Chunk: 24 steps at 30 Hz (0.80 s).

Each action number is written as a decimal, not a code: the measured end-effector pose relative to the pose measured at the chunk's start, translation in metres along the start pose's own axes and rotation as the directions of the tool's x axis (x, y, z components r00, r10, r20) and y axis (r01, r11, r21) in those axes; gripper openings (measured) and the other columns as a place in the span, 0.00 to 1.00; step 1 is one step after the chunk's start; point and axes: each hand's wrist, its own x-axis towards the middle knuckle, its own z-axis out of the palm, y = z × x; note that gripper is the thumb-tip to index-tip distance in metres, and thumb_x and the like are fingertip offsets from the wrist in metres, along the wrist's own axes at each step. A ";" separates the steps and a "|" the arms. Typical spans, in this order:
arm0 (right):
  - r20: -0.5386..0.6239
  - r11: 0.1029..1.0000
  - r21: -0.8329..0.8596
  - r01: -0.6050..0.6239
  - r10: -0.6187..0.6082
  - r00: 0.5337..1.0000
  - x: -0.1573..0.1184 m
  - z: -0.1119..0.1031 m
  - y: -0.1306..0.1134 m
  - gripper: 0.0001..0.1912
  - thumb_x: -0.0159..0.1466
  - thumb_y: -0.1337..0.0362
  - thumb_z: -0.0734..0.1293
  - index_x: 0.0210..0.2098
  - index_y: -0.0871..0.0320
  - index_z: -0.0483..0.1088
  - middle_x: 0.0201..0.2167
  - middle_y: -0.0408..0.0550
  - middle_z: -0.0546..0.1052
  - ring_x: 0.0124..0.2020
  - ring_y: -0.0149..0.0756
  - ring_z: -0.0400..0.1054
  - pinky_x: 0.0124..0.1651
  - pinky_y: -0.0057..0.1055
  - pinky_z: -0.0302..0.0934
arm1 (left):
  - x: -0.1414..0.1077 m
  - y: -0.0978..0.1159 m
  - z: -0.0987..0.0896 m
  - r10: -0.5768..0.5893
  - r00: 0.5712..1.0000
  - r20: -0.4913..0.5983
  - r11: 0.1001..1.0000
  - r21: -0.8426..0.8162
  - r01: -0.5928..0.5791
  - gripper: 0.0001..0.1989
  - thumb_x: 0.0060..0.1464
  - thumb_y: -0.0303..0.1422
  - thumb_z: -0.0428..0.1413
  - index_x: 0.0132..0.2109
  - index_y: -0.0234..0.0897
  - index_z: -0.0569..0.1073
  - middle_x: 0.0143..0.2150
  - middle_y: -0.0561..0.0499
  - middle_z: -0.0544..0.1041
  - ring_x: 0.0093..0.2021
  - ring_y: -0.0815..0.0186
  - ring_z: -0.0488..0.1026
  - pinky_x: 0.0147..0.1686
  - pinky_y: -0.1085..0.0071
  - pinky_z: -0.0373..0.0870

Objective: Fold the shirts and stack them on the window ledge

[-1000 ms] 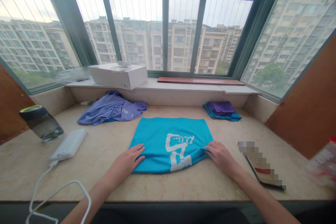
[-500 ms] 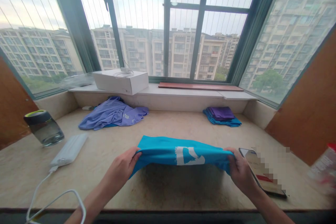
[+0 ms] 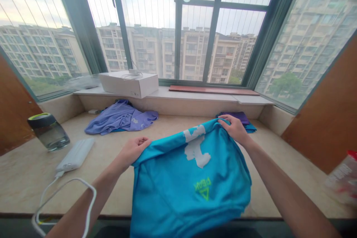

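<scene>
A bright blue shirt (image 3: 167,189) with white patches and a green-yellow logo hangs between my two hands, its lower part draping over the table's front edge. My left hand (image 3: 136,148) is closed on its upper left corner. Higher up, my right hand (image 3: 233,128) pinches the upper right corner, in front of a folded purple and blue pile (image 3: 251,128) that it partly hides. The top edge of the shirt slants up toward the right.
Crumpled lavender cloth (image 3: 119,119) lies at the back left. A bottle (image 3: 50,134), a white power bank (image 3: 76,154) and its looped cable (image 3: 93,208) are at left. A white box (image 3: 128,84) rests on the sill (image 3: 178,95). A red-lidded container (image 3: 344,178) stands at right.
Both hands have risen with the shirt, the right one more and inward. The shirt now hangs down toward me, showing its logo. The phone at right is no longer visible.
</scene>
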 end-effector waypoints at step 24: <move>0.547 0.766 -0.496 0.408 -0.089 0.832 -0.062 0.080 0.037 0.24 0.73 0.66 0.57 0.66 0.49 0.64 0.71 0.52 0.59 0.72 0.50 0.50 0.71 0.58 0.43 | -0.019 -0.062 0.044 0.379 0.909 0.173 0.747 0.523 -0.411 0.19 0.66 0.32 0.46 0.54 0.36 0.78 0.52 0.42 0.81 0.53 0.54 0.78 0.56 0.59 0.74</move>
